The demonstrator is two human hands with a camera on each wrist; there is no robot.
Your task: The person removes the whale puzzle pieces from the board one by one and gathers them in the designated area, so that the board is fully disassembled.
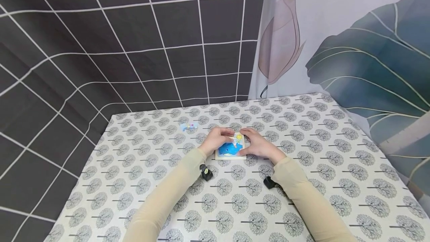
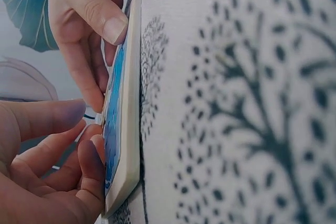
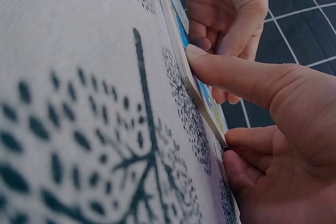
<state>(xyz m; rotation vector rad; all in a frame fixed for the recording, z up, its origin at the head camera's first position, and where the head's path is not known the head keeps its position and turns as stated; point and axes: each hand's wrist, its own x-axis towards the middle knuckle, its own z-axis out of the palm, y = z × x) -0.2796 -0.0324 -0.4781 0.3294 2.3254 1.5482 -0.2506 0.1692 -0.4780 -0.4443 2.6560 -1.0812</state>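
Note:
A small wooden jigsaw board point(image 1: 221, 157) with a pale rim lies flat on the table, its picture showing a blue whale and a yellow sun. My left hand point(image 1: 214, 140) rests on its upper left side, fingers loosely bent; the left wrist view shows the fingertips touching the picture and nothing visible between thumb and forefinger. On the opposite side, my right hand point(image 1: 258, 145) grips the board, with its thumb point(image 3: 231, 74) on the face and fingers at the far edge. Both hands partly cover the picture.
Light blue jigsaw pieces point(image 1: 189, 126) lie on the tablecloth point(image 1: 151, 189), left of the board and farther back. A dark gridded curtain point(image 1: 134, 47) hangs behind and to the left. A pale curtain with large plant prints point(image 1: 369, 55) borders the right.

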